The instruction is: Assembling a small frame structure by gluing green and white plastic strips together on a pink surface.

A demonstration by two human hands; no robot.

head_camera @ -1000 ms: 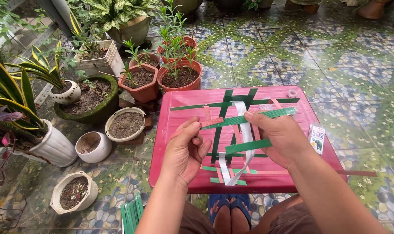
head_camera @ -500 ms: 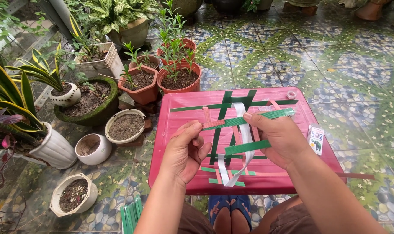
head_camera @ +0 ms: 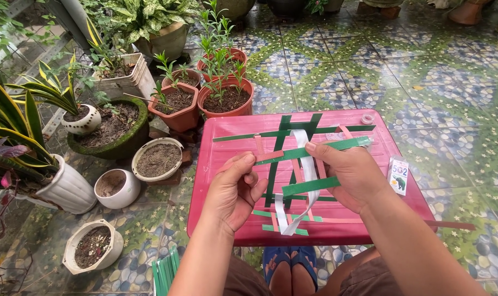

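Item: two hands plaiting coloured strips above a red desk [head_camera: 216,164], tiled patio, head view.

Left hand [head_camera: 235,189]: grip narrow, thumb and forefinger pinching the end of a pink strip [head_camera: 271,156]. Right hand [head_camera: 350,175]: grip closed on a green strip [head_camera: 331,146] at the fingertips, with a second green strip passing under the palm; how the lower fingers hold it is hidden. Weave [head_camera: 295,170] of green, pink and white strips lies between the hands over the desk's middle; its right part is covered by the right hand. Small packet [head_camera: 398,176] at the desk's right edge. Pots [head_camera: 227,101] beyond and left; green bundle [head_camera: 165,271] below, cut off by the frame.
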